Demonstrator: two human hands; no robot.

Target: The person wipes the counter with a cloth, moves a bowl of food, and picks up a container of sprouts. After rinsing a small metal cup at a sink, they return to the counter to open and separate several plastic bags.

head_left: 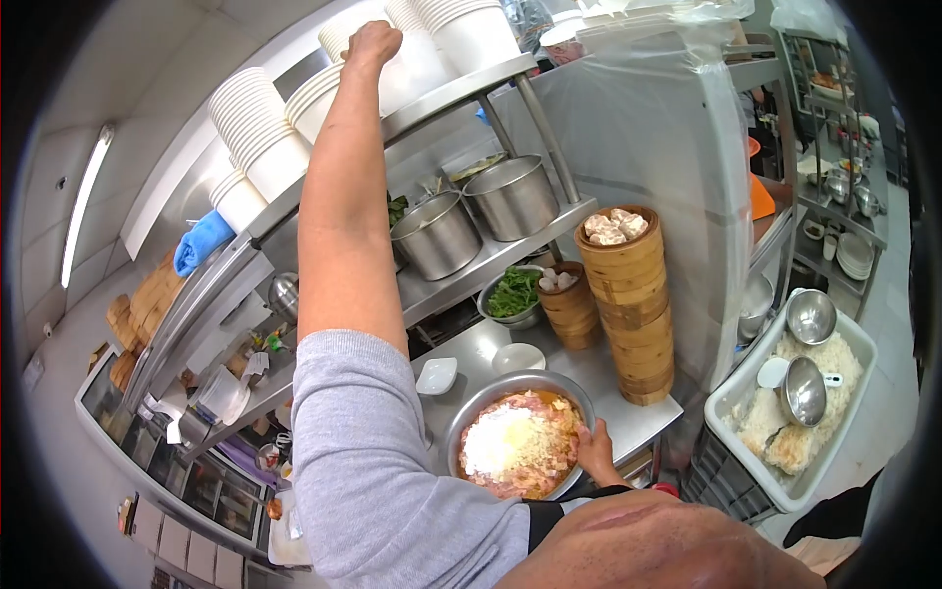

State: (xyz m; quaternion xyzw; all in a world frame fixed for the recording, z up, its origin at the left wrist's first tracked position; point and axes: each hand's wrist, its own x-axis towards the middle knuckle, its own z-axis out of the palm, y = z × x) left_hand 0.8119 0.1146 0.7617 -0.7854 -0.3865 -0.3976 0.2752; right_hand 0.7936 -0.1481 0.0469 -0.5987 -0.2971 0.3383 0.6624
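My left hand [374, 44] is stretched high over the top shelf, among stacked white tubs [469, 34]. Its fingers look curled, and whatever they grip is hidden. Down at the counter, my right hand [595, 454] grips the right rim of a large metal bowl [453, 444]. Inside the bowl lies pinkish raw minced meat [535, 473], topped with white powder [496, 440] and pale yellowish granules [543, 437]. A white square dish [437, 376] and a round white plate [518, 357] rest behind the bowl.
Tall bamboo steamers [628, 314] with dumplings on top stand right of the bowl; a shorter steamer [569, 314] and a bowl of greens [514, 294] are behind. Steel pots [437, 236] fill the middle shelf. A bin of white shreds [721, 407] holds metal bowls at right.
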